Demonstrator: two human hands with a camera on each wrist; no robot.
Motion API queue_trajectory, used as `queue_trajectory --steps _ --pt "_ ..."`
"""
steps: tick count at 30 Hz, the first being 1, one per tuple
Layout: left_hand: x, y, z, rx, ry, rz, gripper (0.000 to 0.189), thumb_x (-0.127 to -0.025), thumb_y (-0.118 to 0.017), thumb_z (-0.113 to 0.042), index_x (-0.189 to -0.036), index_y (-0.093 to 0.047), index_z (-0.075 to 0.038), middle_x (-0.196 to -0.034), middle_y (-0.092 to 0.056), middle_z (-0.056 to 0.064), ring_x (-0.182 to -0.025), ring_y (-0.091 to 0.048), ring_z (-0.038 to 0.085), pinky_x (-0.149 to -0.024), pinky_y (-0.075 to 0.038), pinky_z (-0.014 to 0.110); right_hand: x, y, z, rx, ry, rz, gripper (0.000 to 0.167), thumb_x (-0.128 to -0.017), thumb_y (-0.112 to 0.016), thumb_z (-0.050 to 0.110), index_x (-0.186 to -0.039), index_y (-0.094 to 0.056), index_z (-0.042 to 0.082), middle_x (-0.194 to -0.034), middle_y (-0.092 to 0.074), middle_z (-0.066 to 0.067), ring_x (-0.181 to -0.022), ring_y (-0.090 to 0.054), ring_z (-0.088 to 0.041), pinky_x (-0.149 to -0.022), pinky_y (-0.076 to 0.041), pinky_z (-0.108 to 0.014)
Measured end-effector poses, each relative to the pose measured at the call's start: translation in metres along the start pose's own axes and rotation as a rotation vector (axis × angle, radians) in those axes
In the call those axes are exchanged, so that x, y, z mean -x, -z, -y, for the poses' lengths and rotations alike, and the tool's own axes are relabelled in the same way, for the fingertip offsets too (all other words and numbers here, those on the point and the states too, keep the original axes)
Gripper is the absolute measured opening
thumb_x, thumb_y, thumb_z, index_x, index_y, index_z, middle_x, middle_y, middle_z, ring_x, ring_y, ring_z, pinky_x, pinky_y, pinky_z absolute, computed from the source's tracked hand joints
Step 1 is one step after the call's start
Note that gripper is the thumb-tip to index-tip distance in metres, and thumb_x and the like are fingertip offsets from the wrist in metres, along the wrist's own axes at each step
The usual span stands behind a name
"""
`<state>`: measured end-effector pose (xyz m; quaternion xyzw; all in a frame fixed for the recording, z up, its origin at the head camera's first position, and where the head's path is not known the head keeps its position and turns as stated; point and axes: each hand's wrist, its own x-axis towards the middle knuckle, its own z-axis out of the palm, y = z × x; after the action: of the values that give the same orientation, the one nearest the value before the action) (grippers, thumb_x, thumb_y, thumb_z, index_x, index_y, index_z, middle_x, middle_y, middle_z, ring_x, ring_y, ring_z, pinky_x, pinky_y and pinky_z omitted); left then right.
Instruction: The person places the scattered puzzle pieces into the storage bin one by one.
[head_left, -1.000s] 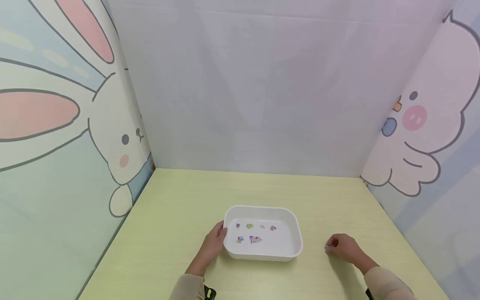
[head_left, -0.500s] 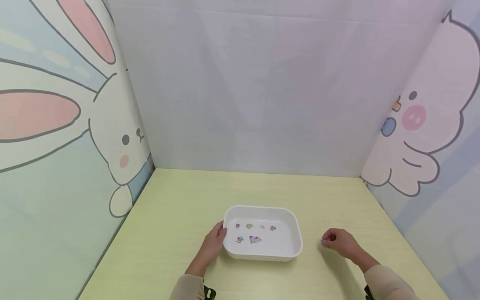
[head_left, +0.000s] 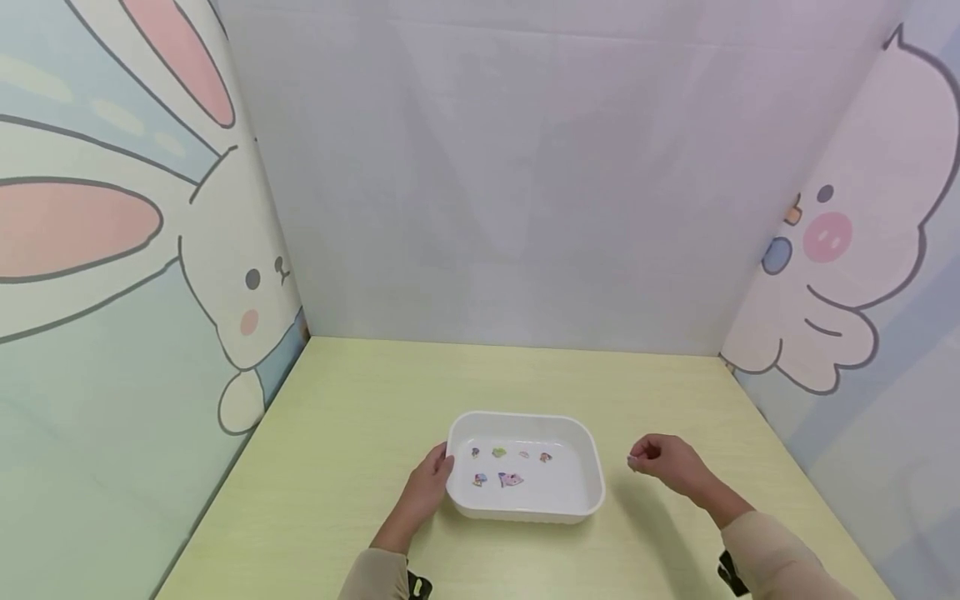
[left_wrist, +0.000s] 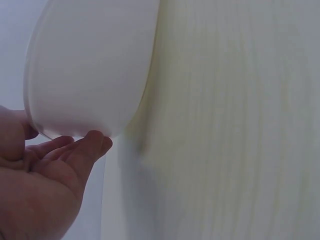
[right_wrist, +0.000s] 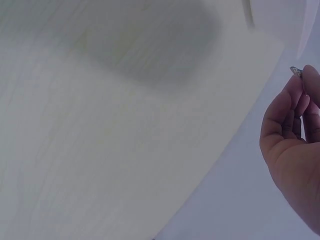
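Observation:
A white rectangular tray (head_left: pixel 525 515) sits on the table, with several small colourful stickers inside in two rows, among them a pink one (head_left: pixel 511 480) and a green one (head_left: pixel 499 452). My left hand (head_left: pixel 426 487) grips the tray's left wall, thumb at the rim and fingers against the outside, as the left wrist view shows. Right of the tray and above the table, my right hand (head_left: pixel 671 465) pinches a small sticker-like piece (right_wrist: pixel 296 71) between thumb and forefinger. Only an edge of that piece shows, so its picture is hidden.
The pale yellow table (head_left: pixel 360 392) extends around the tray on all sides. A plain light cloth wall (head_left: pixel 510 183) stands behind it. Side walls carry a cartoon rabbit (head_left: pixel 232 275) at left and a cartoon pig (head_left: pixel 832 250) at right.
My right hand has risen from near the tabletop and moved forward and left toward the tray, still pinching the small piece. My left hand and the tray have stayed in place.

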<state>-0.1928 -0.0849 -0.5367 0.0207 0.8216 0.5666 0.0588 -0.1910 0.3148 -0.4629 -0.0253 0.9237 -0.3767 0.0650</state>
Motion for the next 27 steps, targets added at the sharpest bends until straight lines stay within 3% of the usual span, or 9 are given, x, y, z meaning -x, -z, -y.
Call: queue_trajectory --steps 11,20,27 --pt "-0.002 0.000 0.000 -0.008 0.000 0.003 0.047 -0.106 -0.041 -0.021 -0.144 -0.040 0.006 -0.141 -0.047 0.025 -0.131 -0.040 0.044 -0.106 -0.033 0.057 -0.019 -0.015 0.040 -0.036 0.029 0.018 0.013 -0.086 -0.075 0.013 -0.089 -0.065 0.005 -0.078 -0.060 -0.002 -0.074 -0.056 -0.018 -0.063 -0.049 -0.031" --pt "-0.003 0.001 0.000 -0.022 -0.001 0.008 0.047 -0.106 -0.041 -0.022 -0.144 -0.039 0.005 -0.141 -0.047 0.025 -0.131 -0.040 0.043 -0.106 -0.033 0.057 -0.036 -0.055 0.077 -0.003 0.063 0.063 0.010 -0.084 -0.075 0.006 -0.082 -0.066 0.008 -0.074 -0.058 0.000 -0.071 -0.053 -0.015 -0.060 -0.047 -0.028" --pt "-0.003 0.001 0.001 -0.008 0.007 0.015 0.048 -0.106 -0.041 -0.023 -0.144 -0.039 0.005 -0.141 -0.047 0.025 -0.131 -0.040 0.044 -0.106 -0.033 0.058 -0.045 -0.083 0.079 0.044 0.132 0.132 0.014 -0.082 -0.077 0.005 -0.076 -0.064 0.008 -0.068 -0.058 0.003 -0.066 -0.053 -0.013 -0.057 -0.045 -0.028"
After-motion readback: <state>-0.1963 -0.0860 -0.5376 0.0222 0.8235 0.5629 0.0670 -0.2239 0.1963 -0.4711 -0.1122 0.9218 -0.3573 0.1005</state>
